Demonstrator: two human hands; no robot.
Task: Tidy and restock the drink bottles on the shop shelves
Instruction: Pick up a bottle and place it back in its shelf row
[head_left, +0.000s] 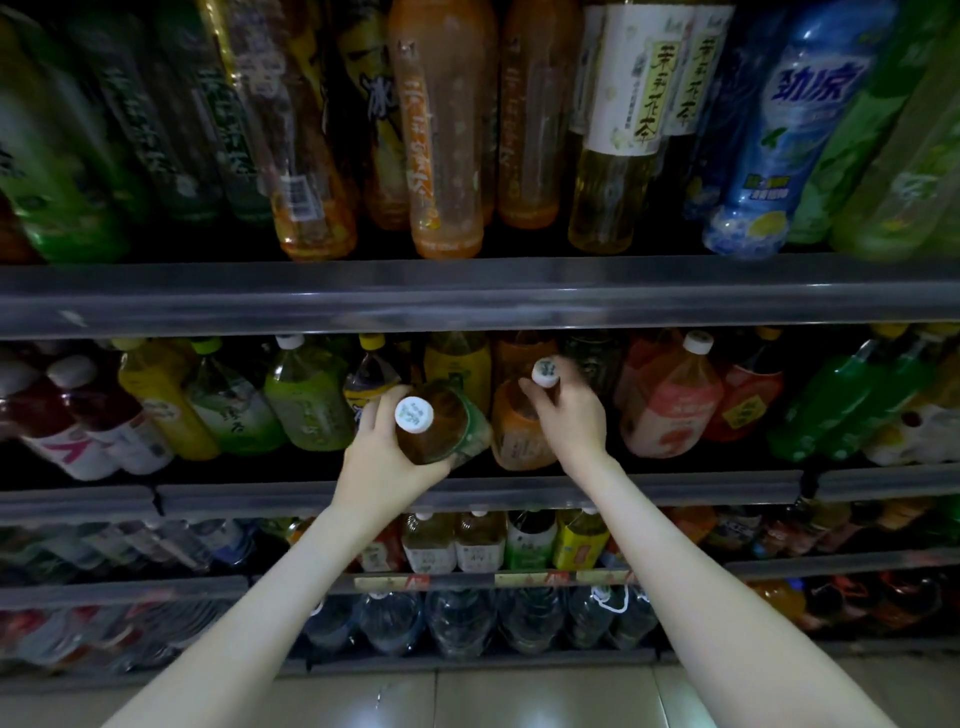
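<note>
1. The left hand (382, 452) was found curled round the shoulder of a brown bottle (447, 421). The bottle was held tilted, cap towards the camera, at the front of the middle shelf (675, 486). Whether its base rested on the shelf could not be told.
2. The right hand (569, 415) was found pinching the neck of an orange bottle (514, 436) just under its white cap. That bottle stood on the same shelf, just beside the brown bottle at its 3 o'clock.
3. The middle shelf was seen lined with bottles at 9 and 3 o'clock of the hands.
4. The top shelf (467, 296), at 12 o'clock, was seen full along its front.
5. The task was judged part done: the brown bottle was not yet seated upright, and the orange bottle appeared to need squaring.
6. The lower shelves, at 6 o'clock, were too dim for gaps to be assessed.
</note>
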